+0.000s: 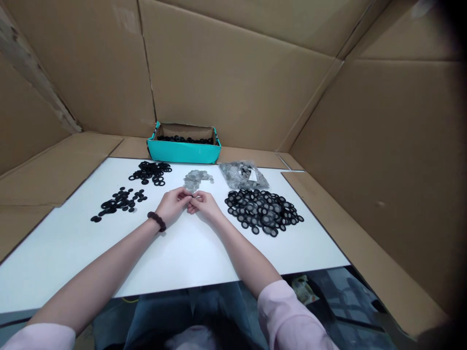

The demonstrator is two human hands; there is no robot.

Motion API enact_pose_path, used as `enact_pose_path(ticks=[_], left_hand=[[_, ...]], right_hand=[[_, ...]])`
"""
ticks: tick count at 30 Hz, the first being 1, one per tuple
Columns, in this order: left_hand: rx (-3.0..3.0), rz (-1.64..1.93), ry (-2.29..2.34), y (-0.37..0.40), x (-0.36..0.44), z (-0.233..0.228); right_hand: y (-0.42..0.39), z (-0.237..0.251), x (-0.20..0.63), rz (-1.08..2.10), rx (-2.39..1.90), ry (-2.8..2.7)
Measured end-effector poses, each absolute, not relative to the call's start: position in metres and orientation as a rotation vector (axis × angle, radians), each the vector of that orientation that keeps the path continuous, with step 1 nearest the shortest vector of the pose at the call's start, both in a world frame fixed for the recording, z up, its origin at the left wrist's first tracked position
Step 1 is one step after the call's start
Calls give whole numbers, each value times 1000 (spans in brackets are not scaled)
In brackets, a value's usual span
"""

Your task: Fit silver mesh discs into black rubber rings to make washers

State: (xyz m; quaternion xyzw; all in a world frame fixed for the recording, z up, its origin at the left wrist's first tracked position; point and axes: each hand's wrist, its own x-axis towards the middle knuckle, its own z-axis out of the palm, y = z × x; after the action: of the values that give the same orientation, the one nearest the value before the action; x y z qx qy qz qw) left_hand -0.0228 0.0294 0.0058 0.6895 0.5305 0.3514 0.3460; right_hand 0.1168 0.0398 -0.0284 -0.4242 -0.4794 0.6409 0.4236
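1. Left hand (174, 204) and right hand (205, 204) meet at frame centre over the white table (189, 257), fingertips touching.
2. Both hands are pinched closed on a small part (193, 196) between them; it is too small to tell more than a dark bit and a pale bit.
3. Dark bead bracelet (156, 221) on the left wrist; pink sleeves at the bottom edge.
4. Grey discs (196, 179) form a small heap just above the hands, nearest to the fingertips.
5. Clear bag (243, 176) of more grey discs lies upper right of the hands.
6. Pile of black rings with mesh centres (262, 210) lies right of the right hand, near but apart.
7. Black rings (151, 172), plain, in a cluster upper left of the hands; a second black scatter (118, 203) sits left of the left hand.
8. Teal box (184, 151) holding black rings stands at the table's far edge, centre.
9. Cardboard walls (237, 73) enclose the table at back, left and right.
10. Nothing lies between the hands and the heaps.
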Motion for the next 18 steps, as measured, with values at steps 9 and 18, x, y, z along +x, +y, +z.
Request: enact_pose_path(ticks=[9,18], left_hand=[[1462,942,1270,39,-27,2],[1189,1065,1263,34,-15,-9]], right_hand=[[39,-19,118,1390,-1091,-1262],[33,-15,109,1584,-1162,-970]])
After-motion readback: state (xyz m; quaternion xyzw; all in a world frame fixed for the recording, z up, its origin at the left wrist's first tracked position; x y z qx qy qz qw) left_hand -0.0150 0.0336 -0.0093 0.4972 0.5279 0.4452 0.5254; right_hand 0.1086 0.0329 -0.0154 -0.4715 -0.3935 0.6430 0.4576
